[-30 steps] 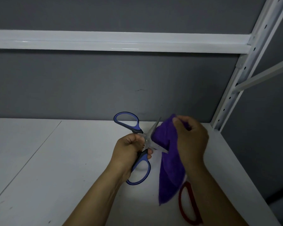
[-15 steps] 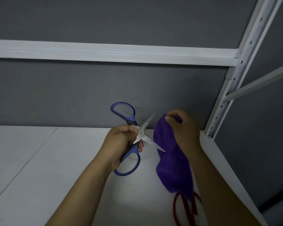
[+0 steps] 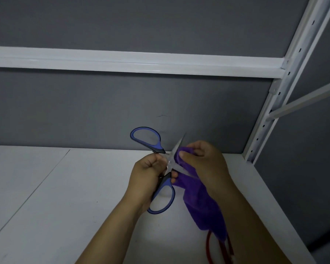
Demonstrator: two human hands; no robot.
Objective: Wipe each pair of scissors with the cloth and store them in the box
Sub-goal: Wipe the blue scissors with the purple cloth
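Observation:
My left hand (image 3: pixel 148 173) grips the blue-handled scissors (image 3: pixel 151 139) at the pivot, above the white shelf. The blades are spread apart, one pointing up and right. One handle loop sticks up to the left, the other hangs below my fingers. My right hand (image 3: pixel 204 161) pinches the purple cloth (image 3: pixel 200 204) against the blades just right of the pivot. The rest of the cloth hangs down along my right forearm. No box is in view.
Red-handled scissors (image 3: pixel 210 248) lie on the white shelf (image 3: pixel 65 197) at the lower right, partly hidden under the cloth and my arm. A grey wall backs the shelf. A white upright post (image 3: pixel 274 92) and a cross rail (image 3: pixel 122 60) frame it.
My right hand has brought the cloth left onto the blades, where half a second ago it hung apart from them. My left hand keeps its grip on the scissors.

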